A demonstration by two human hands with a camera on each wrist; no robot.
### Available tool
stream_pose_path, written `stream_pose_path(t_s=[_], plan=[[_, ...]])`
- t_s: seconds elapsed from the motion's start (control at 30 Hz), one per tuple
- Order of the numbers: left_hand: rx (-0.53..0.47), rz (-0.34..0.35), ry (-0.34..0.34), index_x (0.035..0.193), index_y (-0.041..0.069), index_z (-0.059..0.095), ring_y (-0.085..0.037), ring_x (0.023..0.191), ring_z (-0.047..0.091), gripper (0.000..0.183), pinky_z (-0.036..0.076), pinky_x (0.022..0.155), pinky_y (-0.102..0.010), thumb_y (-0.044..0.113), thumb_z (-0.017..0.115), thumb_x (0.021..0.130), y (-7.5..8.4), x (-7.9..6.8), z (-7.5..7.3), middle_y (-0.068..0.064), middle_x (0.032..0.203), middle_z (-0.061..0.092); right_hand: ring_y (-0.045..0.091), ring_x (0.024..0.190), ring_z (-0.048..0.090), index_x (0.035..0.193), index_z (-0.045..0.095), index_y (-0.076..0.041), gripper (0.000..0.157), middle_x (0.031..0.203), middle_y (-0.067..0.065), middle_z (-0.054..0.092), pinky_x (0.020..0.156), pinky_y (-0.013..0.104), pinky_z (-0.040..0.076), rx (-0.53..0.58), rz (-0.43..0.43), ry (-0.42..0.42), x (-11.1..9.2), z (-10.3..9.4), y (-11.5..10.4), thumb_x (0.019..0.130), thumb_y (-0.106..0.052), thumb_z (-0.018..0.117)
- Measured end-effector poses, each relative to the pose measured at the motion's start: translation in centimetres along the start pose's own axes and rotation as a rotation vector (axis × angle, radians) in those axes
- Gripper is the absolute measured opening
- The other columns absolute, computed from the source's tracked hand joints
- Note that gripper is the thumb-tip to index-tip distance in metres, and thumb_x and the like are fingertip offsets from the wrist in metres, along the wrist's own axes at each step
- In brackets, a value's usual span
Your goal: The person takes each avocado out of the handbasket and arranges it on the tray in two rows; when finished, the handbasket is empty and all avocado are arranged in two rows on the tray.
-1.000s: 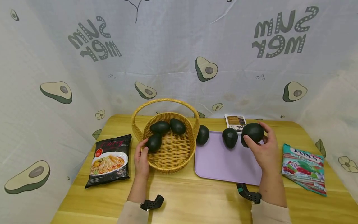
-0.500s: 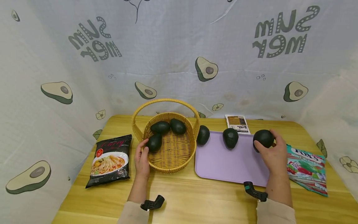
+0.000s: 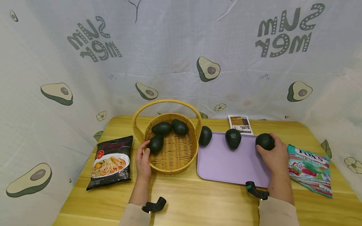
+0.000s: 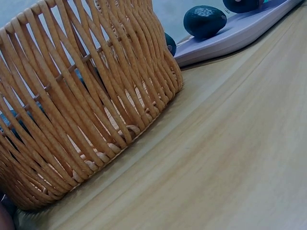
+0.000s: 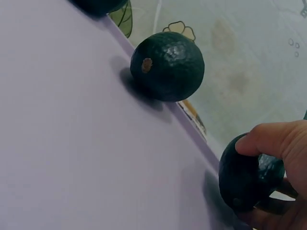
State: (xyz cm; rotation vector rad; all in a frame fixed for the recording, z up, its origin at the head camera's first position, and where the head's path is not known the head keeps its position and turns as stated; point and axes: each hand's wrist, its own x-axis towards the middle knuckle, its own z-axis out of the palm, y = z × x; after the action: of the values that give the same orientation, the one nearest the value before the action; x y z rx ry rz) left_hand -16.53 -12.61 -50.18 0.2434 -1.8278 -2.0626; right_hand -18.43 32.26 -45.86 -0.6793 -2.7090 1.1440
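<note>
On the right, my right hand (image 3: 275, 155) grips a dark green avocado (image 3: 265, 141) at the back right of the lilac tray (image 3: 226, 166). The right wrist view shows thumb and fingers around this avocado (image 5: 249, 177), low over the tray or on it; contact is unclear. Two more avocados lie along the tray's back, one (image 3: 233, 139) near its middle and another (image 3: 205, 136) at its left corner beside the basket. My left hand (image 3: 143, 161) holds the left rim of the yellow wicker basket (image 3: 172, 172). Inside sit three avocados, one (image 3: 156, 144) close to my left fingertips.
A black noodle packet (image 3: 111, 163) lies left of the basket. A green candy bag (image 3: 309, 171) rests right of the tray, by my right forearm. Behind the tray is a small white and brown packet (image 3: 240, 124). The basket's tall handle (image 3: 167, 101) arches above it.
My right hand has moved right and down with its avocado, from above the tray's back middle to its back right. My left hand and the basket have stayed put.
</note>
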Motion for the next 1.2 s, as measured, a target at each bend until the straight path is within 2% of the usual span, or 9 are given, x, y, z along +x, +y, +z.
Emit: stream_pose_path(t_s=[0.27,0.47,0.67,1.0,1.2], plan=[[-0.003,0.003,-0.002,0.136,-0.001,0.057,-0.007,0.133,0.045,0.036,0.034,0.108,-0.022,0.011,0.042,0.106,-0.01,0.03,0.07,-0.014,0.147,0.052,0.057,0.138,0.035,0.161,0.029,-0.009,0.075,0.154,0.037,0.032,0.111,0.071,0.03,0.022,-0.011,0.067,0.36,0.46,0.53,0.097,-0.023,0.064],[-0.001,0.002,-0.003,0.136,-0.001,0.058,-0.006,0.132,0.046,0.036,0.034,0.107,-0.02,0.011,0.042,0.106,0.08,0.06,0.09,-0.015,0.147,0.053,0.054,0.143,0.034,0.159,0.032,-0.004,0.07,0.156,0.034,0.035,0.113,0.069,0.031,0.048,0.025,0.086,0.49,0.48,0.77,0.099,-0.023,0.063],[0.015,-0.002,0.011,0.136,0.0,0.058,-0.004,0.132,0.045,0.036,0.034,0.107,-0.019,0.011,0.042,0.106,0.1,0.08,0.05,-0.016,0.147,0.052,0.052,0.145,0.033,0.16,0.031,-0.005,0.071,0.159,0.031,0.035,0.114,0.068,0.032,0.071,0.054,0.094,0.65,0.59,0.8,0.099,-0.023,0.063],[0.0,-0.022,0.013,0.136,0.0,0.058,-0.006,0.134,0.045,0.036,0.034,0.108,-0.02,0.012,0.042,0.106,0.11,0.0,0.1,-0.011,0.146,0.054,0.052,0.147,0.03,0.162,0.025,-0.008,0.078,0.162,0.029,0.03,0.116,0.069,0.03,0.086,0.083,0.065,0.84,0.71,0.78,0.098,-0.024,0.065],[0.004,-0.016,0.017,0.135,-0.001,0.059,-0.006,0.133,0.045,0.036,0.033,0.108,-0.02,0.01,0.043,0.105,0.1,0.05,0.15,-0.013,0.146,0.053,0.05,0.147,0.033,0.163,0.024,-0.008,0.078,0.164,0.027,0.029,0.115,0.068,0.033,0.086,0.071,0.079,0.66,0.25,0.39,0.098,-0.028,0.065]])
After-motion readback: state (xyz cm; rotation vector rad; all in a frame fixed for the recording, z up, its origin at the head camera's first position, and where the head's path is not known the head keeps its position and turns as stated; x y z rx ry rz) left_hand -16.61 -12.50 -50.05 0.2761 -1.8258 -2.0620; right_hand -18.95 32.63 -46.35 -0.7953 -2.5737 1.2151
